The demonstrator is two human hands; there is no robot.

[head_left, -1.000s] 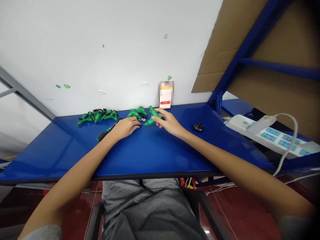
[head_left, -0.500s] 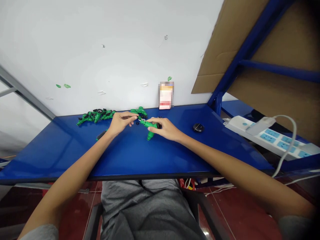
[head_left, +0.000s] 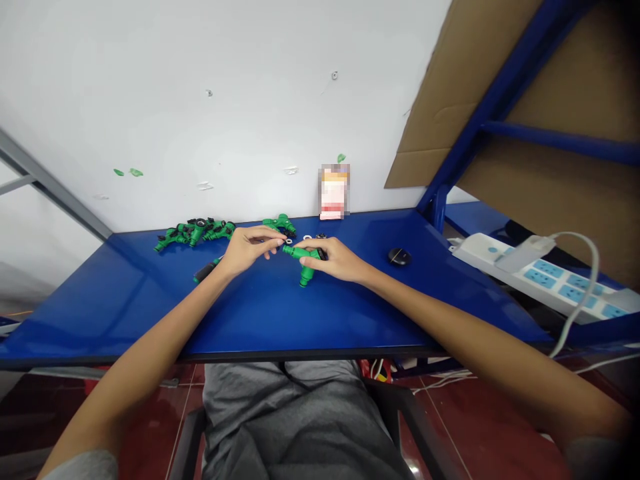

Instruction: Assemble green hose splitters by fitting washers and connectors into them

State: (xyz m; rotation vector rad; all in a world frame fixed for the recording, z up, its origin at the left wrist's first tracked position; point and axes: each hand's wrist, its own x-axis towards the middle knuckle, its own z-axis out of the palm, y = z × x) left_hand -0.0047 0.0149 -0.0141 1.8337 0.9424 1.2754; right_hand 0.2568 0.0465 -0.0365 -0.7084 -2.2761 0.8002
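Two hands: right hand (head_left: 341, 260) grips a green hose connector (head_left: 303, 255), left hand (head_left: 247, 248) pinches something unclear; propped card (head_left: 333, 192) unreadable.

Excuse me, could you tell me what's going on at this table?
A person seated at a blue table holds a green plastic hose connector in their right hand, with their left hand close to its end. More green connectors lie in a heap beyond, near a black-handled screwdriver.
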